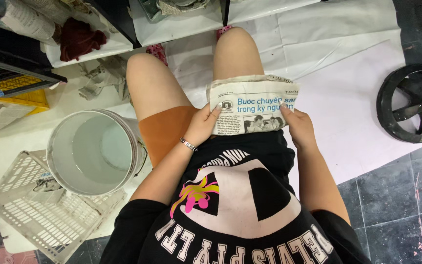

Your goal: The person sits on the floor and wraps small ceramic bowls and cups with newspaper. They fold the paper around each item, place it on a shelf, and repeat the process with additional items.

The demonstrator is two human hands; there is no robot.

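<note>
A folded piece of newspaper (250, 100) with blue print and a small photo lies across my right thigh. My left hand (202, 124) grips its left edge, thumb on top. Its right edge is held by my right hand (296, 124), fingers pressed on the paper. I am seated, in orange shorts and a black printed shirt, and both hands rest in my lap. A thin bracelet sits on my left wrist.
A white bucket (54, 146) of cloudy liquid stands at my left, beside a white plastic basket (35, 215). Crumpled newspaper (101, 76) lies near my left knee. A black round fan part (413, 102) rests at right. White sheeting (357, 98) covers the dark tile floor.
</note>
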